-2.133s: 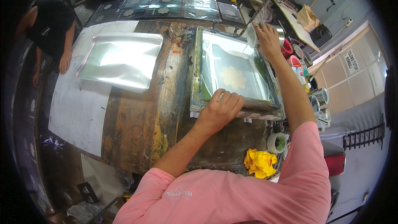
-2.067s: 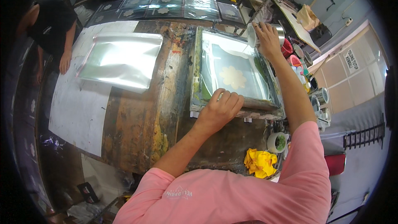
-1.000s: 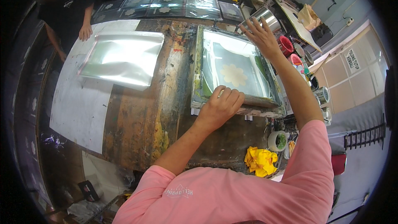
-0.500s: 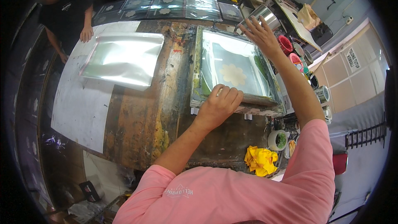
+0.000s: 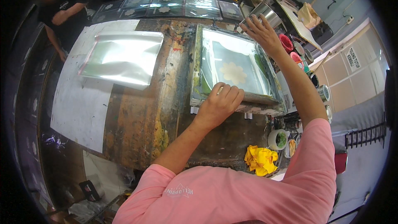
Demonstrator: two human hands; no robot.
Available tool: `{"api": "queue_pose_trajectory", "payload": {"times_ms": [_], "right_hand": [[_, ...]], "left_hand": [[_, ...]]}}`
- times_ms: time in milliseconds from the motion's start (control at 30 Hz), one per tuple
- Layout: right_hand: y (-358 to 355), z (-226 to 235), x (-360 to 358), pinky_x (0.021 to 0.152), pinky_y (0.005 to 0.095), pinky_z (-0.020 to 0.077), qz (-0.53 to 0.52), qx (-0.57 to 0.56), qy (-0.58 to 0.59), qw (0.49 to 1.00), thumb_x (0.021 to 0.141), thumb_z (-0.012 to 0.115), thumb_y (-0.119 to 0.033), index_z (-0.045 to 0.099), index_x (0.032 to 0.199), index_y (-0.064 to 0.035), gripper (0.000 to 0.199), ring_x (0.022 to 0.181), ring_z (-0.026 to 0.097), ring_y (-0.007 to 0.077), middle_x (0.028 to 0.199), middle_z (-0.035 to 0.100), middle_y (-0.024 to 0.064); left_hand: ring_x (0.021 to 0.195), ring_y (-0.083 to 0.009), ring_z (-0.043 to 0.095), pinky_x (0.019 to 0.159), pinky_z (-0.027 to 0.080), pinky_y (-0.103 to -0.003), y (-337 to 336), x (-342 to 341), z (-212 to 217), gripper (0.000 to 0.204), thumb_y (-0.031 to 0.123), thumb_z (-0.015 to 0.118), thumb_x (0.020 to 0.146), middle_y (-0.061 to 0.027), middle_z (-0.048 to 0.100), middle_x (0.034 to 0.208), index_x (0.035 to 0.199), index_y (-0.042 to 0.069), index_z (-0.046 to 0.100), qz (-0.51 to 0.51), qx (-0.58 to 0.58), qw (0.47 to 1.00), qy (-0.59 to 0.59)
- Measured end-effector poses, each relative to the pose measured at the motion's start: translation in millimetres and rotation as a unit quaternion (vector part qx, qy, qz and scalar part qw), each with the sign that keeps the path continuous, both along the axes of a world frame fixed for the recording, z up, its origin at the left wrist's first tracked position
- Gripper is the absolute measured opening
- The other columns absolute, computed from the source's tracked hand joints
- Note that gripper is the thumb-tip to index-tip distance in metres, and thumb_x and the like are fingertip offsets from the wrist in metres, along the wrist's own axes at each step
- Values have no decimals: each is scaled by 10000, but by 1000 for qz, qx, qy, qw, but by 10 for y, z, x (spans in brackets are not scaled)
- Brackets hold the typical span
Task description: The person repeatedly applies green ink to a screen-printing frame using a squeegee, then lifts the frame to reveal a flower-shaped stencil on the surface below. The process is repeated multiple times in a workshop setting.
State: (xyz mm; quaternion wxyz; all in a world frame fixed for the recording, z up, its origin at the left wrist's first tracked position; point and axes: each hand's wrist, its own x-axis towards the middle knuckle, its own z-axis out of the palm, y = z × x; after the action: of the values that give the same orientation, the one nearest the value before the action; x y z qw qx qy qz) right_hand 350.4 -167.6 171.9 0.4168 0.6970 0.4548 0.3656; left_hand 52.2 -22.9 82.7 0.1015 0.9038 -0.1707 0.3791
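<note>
A screen-printing frame point(image 5: 196, 71) with a pale flower shape point(image 5: 233, 73) in its mesh lies on the right half of the worktable. My left hand point(image 5: 222, 103) is closed over the frame's near edge, thumb side up. Beyond the frame's far right corner, my right hand point(image 5: 263, 35) is raised with its fingers apart and slightly bent. It is nearest to that corner and a shiny metal cylinder point(image 5: 268, 15); whether its fingertips touch anything is hard to see. Clear plastic bags point(image 5: 124, 58) lie stacked to the left on a white sheet point(image 5: 78, 103).
A co-worker point(image 5: 64, 12) stands at the far left. Racks of flower-printed bags point(image 5: 168, 2) span the back. Paint cans point(image 5: 285, 41) line the right side. A crumpled yellow cloth point(image 5: 260, 160) and a tape roll point(image 5: 277, 139) sit near the table's front right.
The co-worker's hand has lifted from beside the bags to the chest. My right hand has dipped slightly, its fingers bending a little more. My left hand stays on the frame's edge.
</note>
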Motion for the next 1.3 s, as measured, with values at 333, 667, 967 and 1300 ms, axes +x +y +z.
{"api": "queue_pose_trajectory", "payload": {"times_ms": [333, 667, 967, 1300], "right_hand": [[-17, -33, 4, 1353, 485, 225, 17, 7, -3, 1000, 963, 635, -201, 376, 1647, -252, 733, 1539, 386, 223, 1613, 463, 20], [-14, -53, 7, 1357, 485, 217, 18, 11, 2, 1000, 954, 637, -187, 391, 1642, -253, 733, 1543, 383, 221, 1610, 469, 22], [-25, -58, 37, 1355, 488, 216, 36, 25, 7, 999, 956, 625, -188, 403, 1636, -242, 717, 1542, 392, 224, 1607, 477, 30], [-21, -154, 97, 1356, 496, 209, 13, 40, 52, 998, 911, 699, -162, 413, 1629, -238, 776, 1546, 397, 234, 1615, 481, 43]], "left_hand": [[956, -250, 648, 986, 532, -410, 6, 11, 20, 366, 154, 740, 814, -64, 581, 944, 1150, 72, 619, 0, 2, 1000, -9], [950, -250, 646, 984, 533, -408, 5, 18, 23, 326, 143, 715, 835, -60, 585, 940, 1142, 75, 627, 1, -1, 1000, -15], [944, -248, 646, 976, 533, -406, 5, 10, 34, 315, 143, 707, 843, -59, 584, 939, 1141, 81, 624, 5, 4, 1000, -10], [941, -239, 637, 981, 523, -405, 0, 17, 34, 335, 165, 723, 827, -58, 572, 935, 1135, 89, 616, 6, 7, 1000, -3]]}}
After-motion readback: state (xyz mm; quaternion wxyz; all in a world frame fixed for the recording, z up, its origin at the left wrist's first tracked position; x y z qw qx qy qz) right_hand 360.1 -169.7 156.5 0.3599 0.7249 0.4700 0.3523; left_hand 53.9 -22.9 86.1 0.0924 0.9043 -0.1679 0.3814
